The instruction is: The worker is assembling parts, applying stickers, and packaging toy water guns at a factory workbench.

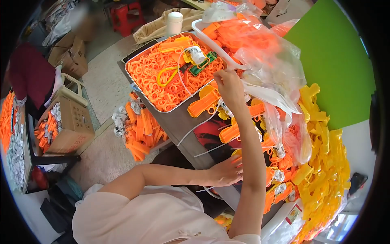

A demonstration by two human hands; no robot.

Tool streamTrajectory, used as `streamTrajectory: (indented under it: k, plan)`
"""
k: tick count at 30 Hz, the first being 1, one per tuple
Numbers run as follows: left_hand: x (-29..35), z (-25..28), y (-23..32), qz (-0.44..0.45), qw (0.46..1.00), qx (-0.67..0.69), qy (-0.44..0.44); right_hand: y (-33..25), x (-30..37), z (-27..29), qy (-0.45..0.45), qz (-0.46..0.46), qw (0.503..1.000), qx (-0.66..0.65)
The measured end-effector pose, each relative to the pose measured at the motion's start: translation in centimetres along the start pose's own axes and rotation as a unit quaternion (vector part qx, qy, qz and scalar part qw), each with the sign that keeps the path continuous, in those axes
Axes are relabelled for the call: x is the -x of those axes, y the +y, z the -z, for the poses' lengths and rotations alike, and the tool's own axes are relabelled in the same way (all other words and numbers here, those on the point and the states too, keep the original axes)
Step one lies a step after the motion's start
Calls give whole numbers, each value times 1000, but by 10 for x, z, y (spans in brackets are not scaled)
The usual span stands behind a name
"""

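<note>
Right fingers: your right hand (pixel 230 85) is hovering by the right side of the tray (pixel 139 89), fingertips bunched narrow. Can't tell if they're actually holding anything.
Left fingers: your left hand (pixel 226 171) is sitting nearer you with fingers curled in beside the row. Its grip is hidden, so can't tell there either.
Orange assemblies: these (pixel 204 103) are running in a rough row from just beside the tray to the near right, passing both hands. Looks like you're working along that row, so imo you're better off steadying one body with the left and doing the fine bits with the right.
White strands: they're (pixel 197 129) poking out left over the table (pixel 172 122). You're risking a snag if a forearm drags across, so lift, don't sweep.
Small orange rings: loads (pixel 146 73) are filling the tray. If you're going in for one, pinching a loose one off the top is probably easier than digging.
Clear bags: they're (pixel 268 61) crowding your right hand's right side, so watch the knuckles.
Yellow parts: they're (pixel 319 162) heaping up at far right, out of your way.
</note>
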State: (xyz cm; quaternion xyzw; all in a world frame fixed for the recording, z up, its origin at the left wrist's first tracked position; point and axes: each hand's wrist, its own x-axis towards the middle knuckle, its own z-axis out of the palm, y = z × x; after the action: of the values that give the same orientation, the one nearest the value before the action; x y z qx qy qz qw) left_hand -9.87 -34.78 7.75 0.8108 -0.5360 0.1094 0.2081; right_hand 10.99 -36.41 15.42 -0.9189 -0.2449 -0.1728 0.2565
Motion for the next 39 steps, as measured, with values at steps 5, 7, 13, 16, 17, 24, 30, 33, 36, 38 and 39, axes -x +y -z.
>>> streamTrajectory:
  k: [5,7,13,16,17,24,30,33,36,38,39]
  plan:
    - [4,-20,-1,27,975,201,87,19,-29,-49,-1,-18,981,194]
    - [6,-28,3,36,923,378,66,20,-31,-62,-13,-109,968,224]
    - [1,-24,0,46,943,294,150,-2,-4,-21,100,-23,985,142]
    - [3,-12,-11,23,985,145,93,-54,59,59,64,-95,989,-90]
    - [1,-11,-12,1,994,71,77,-64,90,85,85,-154,979,-106]
    - [-5,21,-2,115,982,108,101,-99,307,117,211,-431,877,14]
    - [-3,24,-6,94,987,83,97,-97,348,63,160,-362,892,219]
    - [-12,32,-11,77,988,82,105,-99,355,71,165,-345,905,185]
    - [-11,20,-24,53,984,124,114,-106,352,64,208,-316,912,157]
    - [-5,12,-25,43,979,165,109,-107,337,58,246,-286,914,149]
    - [-5,11,-22,53,976,172,123,-105,329,55,251,-281,913,154]
